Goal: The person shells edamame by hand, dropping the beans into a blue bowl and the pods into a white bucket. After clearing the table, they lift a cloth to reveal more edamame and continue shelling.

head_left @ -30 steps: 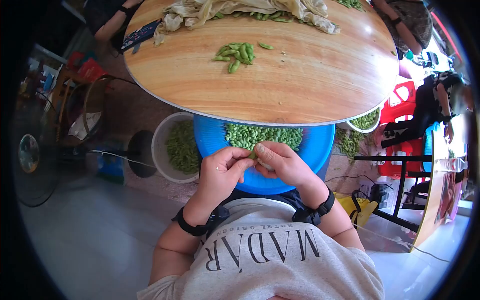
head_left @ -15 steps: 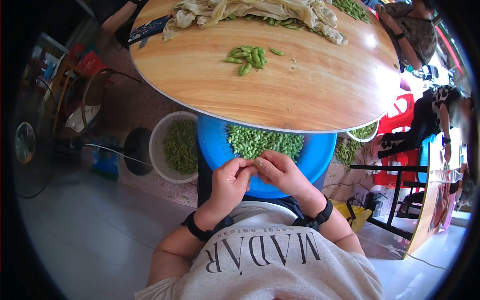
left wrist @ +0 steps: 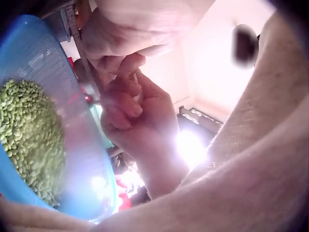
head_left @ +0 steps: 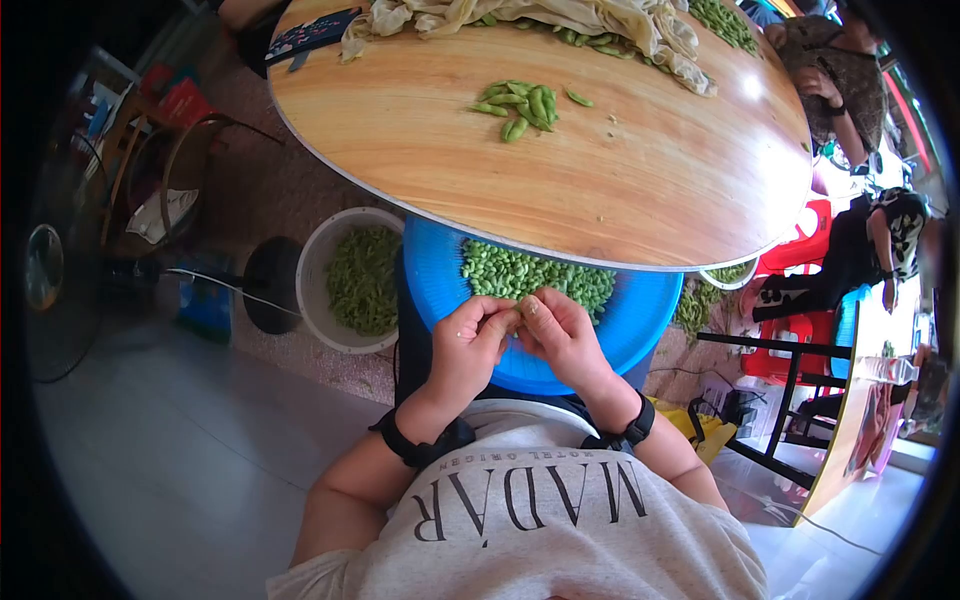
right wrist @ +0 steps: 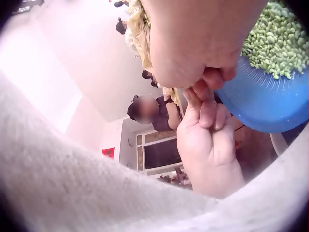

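Note:
Above a blue plastic basin (head_left: 645,325), my two hands meet at the fingertips. The left hand (head_left: 462,350) pinches with thumb and forefinger, and the right hand (head_left: 568,345) pinches right against it with its other fingers curled. The green soybean pod between them is almost wholly hidden by the fingers. Shelled green soybeans (head_left: 540,282) lie heaped in the basin just beyond the hands; the right wrist view shows these beans (right wrist: 277,43) too. On the round wooden table (head_left: 420,170) ahead sits a small pile of soybean pods (head_left: 518,105).
The table's edge overhangs the basin's far side. A pale bucket (head_left: 308,270) of green pods or husks stands on the floor to the left. A crumpled cream cloth (head_left: 455,20) lies across the table's far part. Red plastic stools (head_left: 815,240) and other people are at the right.
The head view has shifted slightly, so the table pile appears farther right. The green pod that showed between the fingertips a second ago is now covered by them. Both hands stay together over the basin.

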The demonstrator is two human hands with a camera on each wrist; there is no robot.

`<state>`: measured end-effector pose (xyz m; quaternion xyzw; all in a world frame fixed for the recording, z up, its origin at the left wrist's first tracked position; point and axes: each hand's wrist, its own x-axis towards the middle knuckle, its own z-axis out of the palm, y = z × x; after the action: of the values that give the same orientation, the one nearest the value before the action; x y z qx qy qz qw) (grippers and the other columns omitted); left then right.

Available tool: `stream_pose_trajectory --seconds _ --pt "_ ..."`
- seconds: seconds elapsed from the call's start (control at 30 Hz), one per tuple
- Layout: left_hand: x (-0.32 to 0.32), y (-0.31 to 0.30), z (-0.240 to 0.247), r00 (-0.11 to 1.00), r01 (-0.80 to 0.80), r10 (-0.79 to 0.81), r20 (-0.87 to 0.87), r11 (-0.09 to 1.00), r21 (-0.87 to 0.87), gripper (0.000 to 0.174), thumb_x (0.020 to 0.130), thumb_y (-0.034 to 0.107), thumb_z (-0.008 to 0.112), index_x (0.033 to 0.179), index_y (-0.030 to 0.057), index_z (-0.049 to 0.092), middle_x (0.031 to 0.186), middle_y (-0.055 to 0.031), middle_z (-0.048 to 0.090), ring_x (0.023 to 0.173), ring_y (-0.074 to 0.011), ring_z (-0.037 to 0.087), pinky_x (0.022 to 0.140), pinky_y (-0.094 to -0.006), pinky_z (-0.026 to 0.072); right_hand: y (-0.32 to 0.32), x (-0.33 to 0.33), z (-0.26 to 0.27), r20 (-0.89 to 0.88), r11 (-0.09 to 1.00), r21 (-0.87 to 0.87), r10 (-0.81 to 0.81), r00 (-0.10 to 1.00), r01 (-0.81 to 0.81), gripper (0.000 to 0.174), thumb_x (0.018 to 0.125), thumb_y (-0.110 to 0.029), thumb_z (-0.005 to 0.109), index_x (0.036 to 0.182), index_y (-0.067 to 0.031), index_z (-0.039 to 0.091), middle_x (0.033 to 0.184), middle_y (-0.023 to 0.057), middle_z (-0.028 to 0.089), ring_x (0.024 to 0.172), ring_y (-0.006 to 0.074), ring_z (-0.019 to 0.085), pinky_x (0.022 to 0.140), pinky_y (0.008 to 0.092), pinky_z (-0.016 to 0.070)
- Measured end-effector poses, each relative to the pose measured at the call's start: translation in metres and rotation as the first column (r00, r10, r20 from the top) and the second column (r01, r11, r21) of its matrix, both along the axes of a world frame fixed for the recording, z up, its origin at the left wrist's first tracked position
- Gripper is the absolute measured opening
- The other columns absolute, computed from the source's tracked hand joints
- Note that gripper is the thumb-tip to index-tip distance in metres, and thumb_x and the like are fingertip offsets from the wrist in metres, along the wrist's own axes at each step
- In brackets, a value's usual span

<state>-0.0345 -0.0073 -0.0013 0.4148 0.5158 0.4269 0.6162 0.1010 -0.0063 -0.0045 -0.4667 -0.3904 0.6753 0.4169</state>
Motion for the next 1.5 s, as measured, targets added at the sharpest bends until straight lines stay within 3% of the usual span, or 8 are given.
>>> stream_pose_trajectory --seconds 0.3,0.5,0.8,1.0,1.1,1.23,1.37,1.5 --pt "-0.002 0.003 -0.017 0.990 -0.028 0.043 0.132 0.993 -0.112 0.010 0.086 0.008 0.056 0.089 -0.0011 0.060 0.066 0.0002 0.055 0.048 -0.0029 0.044 0.041 -0.0174 0.0332 -0.002 -0.011 -0.015 0.100 0.995 0.072 -0.074 0.992 0.067 0.026 0.094 -0.024 0.044 0.078 -0.0036 0.048 0.059 -0.0012 0.044 0.050 0.0054 0.038 0.045 0.0204 0.0307" --pt "-0.009 -0.003 -0.001 0.998 0.028 -0.025 -0.054 0.999 0.047 0.009 0.083 0.007 0.060 0.088 0.0002 0.062 0.061 0.0005 0.055 0.048 -0.0034 0.045 0.042 -0.0184 0.0349 0.007 0.010 0.001 -0.233 0.972 -0.130 0.161 0.959 -0.195 0.030 0.094 -0.030 0.042 0.081 -0.0040 0.048 0.060 -0.0018 0.042 0.051 0.0049 0.034 0.044 0.0195 0.0268" --pt "-0.003 -0.001 -0.001 0.994 0.015 -0.009 -0.110 0.998 0.054 0.008 0.086 0.008 0.057 0.088 0.0012 0.061 0.061 0.0011 0.054 0.050 -0.0025 0.045 0.043 -0.0179 0.0353 0.002 0.001 -0.003 0.136 0.990 0.114 0.065 0.989 -0.081 0.023 0.092 -0.020 0.047 0.077 -0.0031 0.049 0.060 -0.0004 0.046 0.054 0.0060 0.041 0.047 0.0219 0.0343" --pt "-0.011 0.007 -0.020 0.943 0.031 0.048 0.328 0.972 -0.232 0.015 0.088 0.013 0.053 0.082 0.0010 0.059 0.063 -0.0012 0.054 0.045 -0.0046 0.040 0.040 -0.0177 0.0302 0.001 0.001 -0.018 0.205 0.973 0.198 0.073 0.976 -0.114 0.021 0.090 -0.019 0.051 0.080 -0.0014 0.051 0.061 0.0004 0.048 0.056 0.0073 0.044 0.049 0.0227 0.0371" --pt "-0.018 0.009 -0.019 0.934 0.091 0.014 0.357 0.957 -0.277 0.014 0.088 0.013 0.053 0.080 0.0016 0.058 0.063 -0.0019 0.054 0.044 -0.0050 0.040 0.039 -0.0178 0.0292 0.006 0.013 -0.022 0.215 0.944 0.191 0.228 0.950 -0.270 0.020 0.089 -0.019 0.054 0.082 -0.0005 0.053 0.062 0.0005 0.048 0.057 0.0072 0.043 0.050 0.0230 0.0373" --pt "-0.017 0.005 -0.013 0.993 0.079 -0.063 0.101 0.984 -0.162 0.015 0.088 0.013 0.053 0.079 0.0012 0.056 0.060 -0.0024 0.054 0.045 -0.0059 0.045 0.041 -0.0182 0.0344 0.014 0.013 -0.008 0.442 0.960 0.124 0.172 0.880 -0.250 0.025 0.083 -0.023 0.064 0.082 0.0002 0.056 0.062 -0.0002 0.048 0.060 0.0062 0.041 0.051 0.0226 0.0372" --pt "-0.022 0.001 -0.007 0.988 0.131 -0.106 0.114 0.964 -0.232 0.016 0.089 0.012 0.050 0.081 0.0003 0.056 0.059 -0.0026 0.054 0.044 -0.0072 0.049 0.040 -0.0178 0.0370 0.014 0.010 -0.016 0.169 0.957 0.033 0.278 0.945 -0.288 0.026 0.078 -0.024 0.069 0.081 -0.0001 0.059 0.065 -0.0013 0.053 0.062 0.0059 0.045 0.054 0.0226 0.0384" --pt "-0.025 -0.001 -0.009 0.985 0.165 -0.149 0.092 0.964 -0.209 0.018 0.090 0.013 0.047 0.081 0.0000 0.056 0.064 -0.0044 0.059 0.047 -0.0087 0.055 0.042 -0.0182 0.0393 0.017 0.009 -0.016 0.157 0.934 -0.048 0.357 0.921 -0.354 0.021 0.079 -0.019 0.066 0.080 0.0001 0.059 0.069 -0.0003 0.057 0.064 0.0060 0.048 0.056 0.0221 0.0394"
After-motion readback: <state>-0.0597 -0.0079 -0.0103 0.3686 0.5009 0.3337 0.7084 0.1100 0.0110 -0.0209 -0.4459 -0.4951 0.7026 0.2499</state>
